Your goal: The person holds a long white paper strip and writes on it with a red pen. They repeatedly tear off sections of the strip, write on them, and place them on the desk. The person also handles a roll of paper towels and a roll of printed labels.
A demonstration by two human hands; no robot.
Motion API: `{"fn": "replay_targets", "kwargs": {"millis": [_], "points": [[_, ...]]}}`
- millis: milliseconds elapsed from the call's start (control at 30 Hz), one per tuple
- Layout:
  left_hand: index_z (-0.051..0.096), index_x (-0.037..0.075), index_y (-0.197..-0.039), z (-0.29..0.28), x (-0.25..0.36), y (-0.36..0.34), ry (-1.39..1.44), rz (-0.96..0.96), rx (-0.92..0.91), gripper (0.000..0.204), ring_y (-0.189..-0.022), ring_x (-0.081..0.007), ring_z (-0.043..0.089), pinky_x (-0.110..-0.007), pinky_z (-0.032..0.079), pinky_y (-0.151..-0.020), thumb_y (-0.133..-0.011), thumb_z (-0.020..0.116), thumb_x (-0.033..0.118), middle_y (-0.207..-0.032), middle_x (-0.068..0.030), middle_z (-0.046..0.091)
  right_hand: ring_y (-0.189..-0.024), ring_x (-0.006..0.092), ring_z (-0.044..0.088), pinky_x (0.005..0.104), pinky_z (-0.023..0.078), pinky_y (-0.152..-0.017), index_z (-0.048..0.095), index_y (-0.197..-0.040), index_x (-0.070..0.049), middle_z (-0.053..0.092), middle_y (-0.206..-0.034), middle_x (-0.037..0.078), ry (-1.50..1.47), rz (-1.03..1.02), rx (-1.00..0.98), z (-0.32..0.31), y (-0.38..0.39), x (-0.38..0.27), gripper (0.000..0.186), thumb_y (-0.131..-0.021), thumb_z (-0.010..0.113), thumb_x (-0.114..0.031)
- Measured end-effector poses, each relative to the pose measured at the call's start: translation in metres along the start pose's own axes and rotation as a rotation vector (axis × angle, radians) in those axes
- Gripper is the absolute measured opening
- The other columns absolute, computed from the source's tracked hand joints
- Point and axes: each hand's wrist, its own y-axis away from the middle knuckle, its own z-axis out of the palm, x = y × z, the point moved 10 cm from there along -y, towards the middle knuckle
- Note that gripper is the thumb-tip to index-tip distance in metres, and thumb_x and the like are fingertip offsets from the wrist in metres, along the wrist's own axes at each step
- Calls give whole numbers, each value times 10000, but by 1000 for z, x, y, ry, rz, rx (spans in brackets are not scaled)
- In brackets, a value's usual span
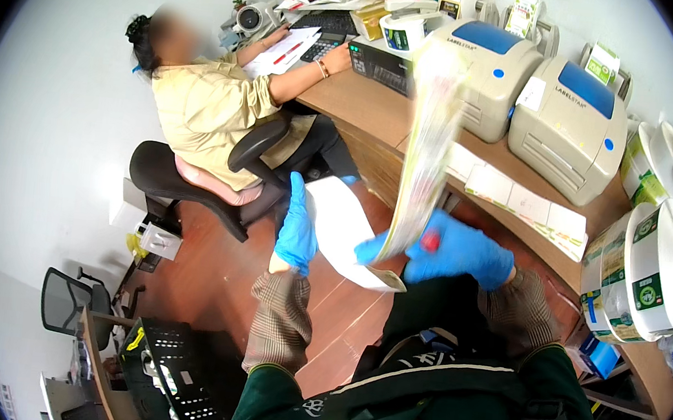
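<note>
My left hand, in a blue glove, holds the upper left edge of a white paper strip. The strip curves down and to the right, its lower end curling up below my right hand. My right hand, also gloved in blue, is closed around a tall, folded bundle of printed labels. The bundle stands upright and its upper part is smeared by motion. A small red round thing shows at the right hand's fingers; its kind is unclear.
Two beige label printers stand on the wooden desk, with a printed label strip along its front edge. Large label rolls stack at the right. A seated person works at the desk on the left. A black perforated crate sits lower left.
</note>
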Motion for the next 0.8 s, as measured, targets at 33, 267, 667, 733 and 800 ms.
{"fn": "replay_targets", "kwargs": {"millis": [33, 267, 667, 733, 800], "points": [[562, -8, -1200, -5, 7, -6, 48, 70, 90, 718, -987, -195, 614, -302, 486, -901, -925, 349, 620, -1101, -99, 641, -748, 161, 590, 293, 473, -689, 673, -974, -15, 655, -852, 86, 56, 24, -161, 14, 6, -2, 357, -774, 755, -299], [454, -69, -1289, 51, 36, -18, 162, 79, -299, 778, -870, -259, 641, -379, 528, -826, -936, 304, 608, -1054, -150, 640, -929, 162, 630, 283, 482, -861, 661, -1109, -26, 672, -1065, 117, -125, -32, 136, -53, 13, -48, 317, -809, 692, -123], [458, 5, -1303, 122, -16, 20, -184, -3, -540, 648, -887, -242, 631, -347, 506, -801, -935, 415, 537, -1080, -180, 622, -629, 223, 648, 309, 510, -590, 667, -1039, -71, 663, -794, 118, 377, 16, 269, -50, -20, -51, 254, -800, 617, -141], [519, 0, -1239, 115, 6, 18, -346, 214, -343, 517, -893, -214, 627, -336, 497, -822, -965, 435, 430, -1073, -151, 626, -680, 270, 643, 338, 500, -611, 673, -980, -94, 653, -795, 117, 612, -107, 372, -58, -18, -61, 207, -786, 609, -126], [574, -4, -1170, 98, 30, 19, -575, 487, -91, 402, -891, -193, 624, -329, 489, -845, -984, 441, 327, -1046, -130, 635, -719, 299, 627, 363, 489, -628, 665, -937, -109, 641, -797, 113, 748, -131, 560, -80, -7, -75, 170, -779, 607, -135]]}}
